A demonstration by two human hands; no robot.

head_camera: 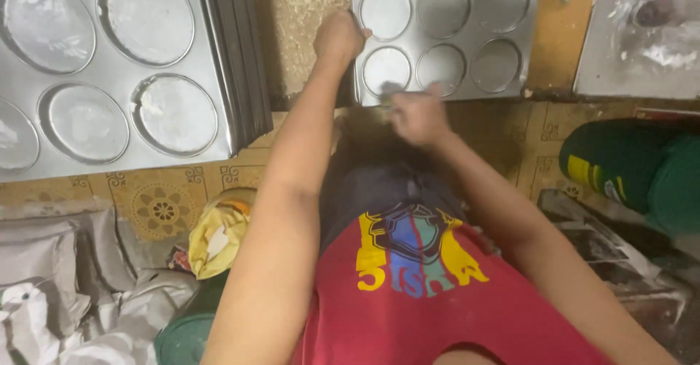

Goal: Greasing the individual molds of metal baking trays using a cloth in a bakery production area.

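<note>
While the big stack of round-cavity trays point(109, 80) sits off to the left, the person works the smaller metal baking tray point(445, 33) on the floor ahead. Left hand point(339, 38) is clenched on that tray's near-left edge, steadying it. Right hand point(415, 115) is blurred, seemingly pinching a small rag point(390, 91) at the front rim; looks like wiping or greasing cavities, so the next move probably needs reaching into the nearest cup.

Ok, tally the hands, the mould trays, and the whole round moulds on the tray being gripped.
Hands: 2, left hand and right hand
Mould trays: 2, gripped tray and left tray
Whole round moulds on gripped tray: 6
Total: 10
</note>
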